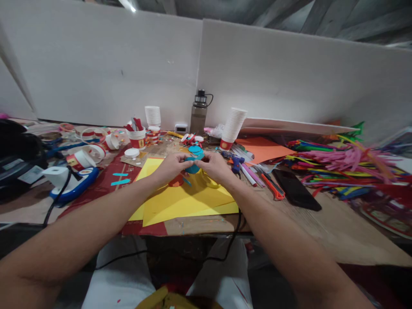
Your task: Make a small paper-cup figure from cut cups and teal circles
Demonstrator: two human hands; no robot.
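A round blue piece point(193, 167) is pinched between my two hands above yellow paper sheets point(180, 205). My left hand point(172, 166) holds its left side, with thumb and fingers together. On the right side my right hand point(215, 165) grips it the same way. Just beyond the fingertips are more round blue pieces point(195, 150); whether they are joined to the held one I cannot tell. Under my left hand lies an orange-red piece point(176, 180). A yellow curved piece point(209, 179) is beneath my right hand, partly hidden. Two blue strips point(120, 182) lie left of the sheets.
Behind stand a bottle point(198, 115), stacked paper cups point(234, 126) and a cup of tools point(137, 136). To the right are a glue gun point(237, 164), markers point(249, 175), a black phone point(296, 189) and pipe cleaners point(344, 161). A blue-and-white device point(74, 184) sits left.
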